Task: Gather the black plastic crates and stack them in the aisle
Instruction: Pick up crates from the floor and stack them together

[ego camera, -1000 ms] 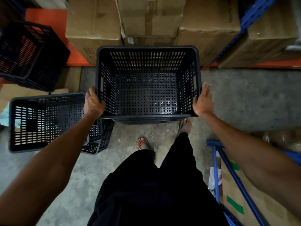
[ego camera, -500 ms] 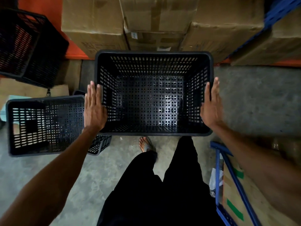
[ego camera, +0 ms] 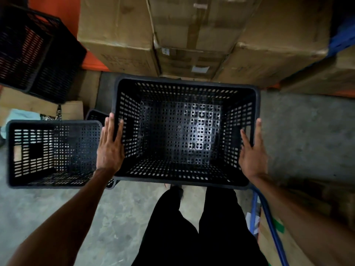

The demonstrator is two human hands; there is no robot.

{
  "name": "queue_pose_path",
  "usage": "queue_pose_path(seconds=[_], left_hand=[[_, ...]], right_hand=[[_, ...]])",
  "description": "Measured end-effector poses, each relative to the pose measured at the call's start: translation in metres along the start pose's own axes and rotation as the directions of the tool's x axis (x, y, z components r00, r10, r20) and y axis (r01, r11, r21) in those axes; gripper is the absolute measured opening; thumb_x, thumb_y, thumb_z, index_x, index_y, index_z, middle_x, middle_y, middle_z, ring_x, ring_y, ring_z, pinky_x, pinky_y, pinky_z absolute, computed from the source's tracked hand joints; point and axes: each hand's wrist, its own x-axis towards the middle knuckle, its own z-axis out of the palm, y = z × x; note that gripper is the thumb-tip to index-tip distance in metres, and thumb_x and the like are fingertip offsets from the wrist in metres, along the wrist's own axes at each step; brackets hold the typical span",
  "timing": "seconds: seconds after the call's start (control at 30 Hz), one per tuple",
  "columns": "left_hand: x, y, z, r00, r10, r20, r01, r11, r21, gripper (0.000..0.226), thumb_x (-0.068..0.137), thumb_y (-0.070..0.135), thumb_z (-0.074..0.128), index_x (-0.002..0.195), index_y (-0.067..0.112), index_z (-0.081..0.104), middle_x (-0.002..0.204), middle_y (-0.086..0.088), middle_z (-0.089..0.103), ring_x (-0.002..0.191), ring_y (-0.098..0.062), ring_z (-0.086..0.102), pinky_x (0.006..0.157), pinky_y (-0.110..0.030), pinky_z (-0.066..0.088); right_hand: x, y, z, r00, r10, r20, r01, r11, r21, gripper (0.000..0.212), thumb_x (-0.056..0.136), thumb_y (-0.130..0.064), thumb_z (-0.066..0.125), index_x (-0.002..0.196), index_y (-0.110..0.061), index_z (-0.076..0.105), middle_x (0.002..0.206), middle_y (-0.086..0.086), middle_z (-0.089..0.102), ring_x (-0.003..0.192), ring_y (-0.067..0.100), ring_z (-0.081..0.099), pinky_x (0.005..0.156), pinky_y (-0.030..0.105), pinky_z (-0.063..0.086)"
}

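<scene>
A black perforated plastic crate (ego camera: 184,83) is held up in front of me, its open top facing the camera. My left hand (ego camera: 110,146) presses flat against its left wall and my right hand (ego camera: 252,150) presses flat against its right wall, fingers stretched along the sides. A second black crate (ego camera: 53,181) stands on the floor at the left, with another crate's corner (ego camera: 94,114) showing behind it. A third black crate (ego camera: 38,54) sits tilted at the upper left.
Large cardboard boxes (ego camera: 192,35) fill the orange and blue rack ahead. A blue metal frame (ego camera: 269,227) with flat cardboard stands at the lower right. Grey concrete floor (ego camera: 303,131) lies to the right and below. My black trousers (ego camera: 192,227) hang under the crate.
The held crate has come up and nearer to the camera, now hiding my feet. Both hands shifted from gripping its near corners to lying flat along its side walls.
</scene>
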Motion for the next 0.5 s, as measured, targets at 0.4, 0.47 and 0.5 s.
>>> queue_pose_path(seconds=[0.4,0.47,0.5], left_hand=[[-0.023,0.013,-0.055,0.981,-0.024,0.193,0.039,0.997,-0.073,0.085,0.088,0.021,0.049,0.158,0.010,0.004,0.167,-0.009,0.001,0.155,-0.028,-0.001,0.126,-0.043,0.011],[-0.040,0.012,-0.070,0.981,-0.055,0.183,0.076,0.991,-0.108,0.080,0.092,0.023,0.047,0.158,0.009,0.005,0.167,-0.010,0.001,0.155,-0.028,-0.002,0.126,-0.041,0.010],[-0.053,0.010,-0.076,0.983,-0.083,0.163,0.104,0.987,-0.126,0.079,0.093,0.023,0.047,0.158,0.008,0.006,0.167,-0.010,0.001,0.155,-0.027,-0.002,0.126,-0.041,0.010]], right_hand=[[-0.023,-0.037,-0.039,0.994,0.089,0.059,-0.085,0.993,-0.076,0.071,0.092,-0.028,0.054,0.154,-0.014,0.025,0.165,0.016,-0.012,0.153,0.034,-0.008,0.118,0.049,0.028],[-0.038,-0.065,-0.045,0.994,0.102,0.024,-0.102,0.994,-0.026,0.066,0.093,-0.028,0.051,0.153,-0.013,0.028,0.165,0.016,-0.006,0.153,0.033,-0.007,0.120,0.047,0.024],[-0.046,-0.082,-0.046,0.997,0.078,0.016,-0.078,0.997,-0.016,0.064,0.094,-0.029,0.050,0.153,-0.013,0.029,0.165,0.017,-0.005,0.153,0.033,-0.006,0.121,0.046,0.024]])
